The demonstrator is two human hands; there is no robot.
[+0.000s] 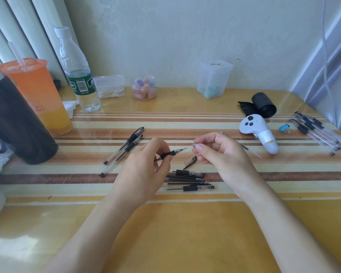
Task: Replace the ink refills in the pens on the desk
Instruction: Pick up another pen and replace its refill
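My left hand (146, 164) grips a pen barrel (172, 153) by its black rubber grip, the bare refill tip pointing right. A short gap away, my right hand (220, 152) pinches the small metal tip cone (195, 145) between thumb and forefinger. A loose pen cap (191, 161) lies on the desk below the gap. Between my wrists lies a small pile of pens and black refills (189, 180). Two capped pens (126, 148) lie to the left. A bundle of several pens (319, 133) rests at the far right.
At the left stand a dark bottle (14, 119), an orange drink cup (39, 95) and a water bottle (77, 75). Small plastic containers (144, 87) line the wall. A white controller (260, 131), a black bag roll (263, 105) and a blue binder clip (283, 127) sit at the right.
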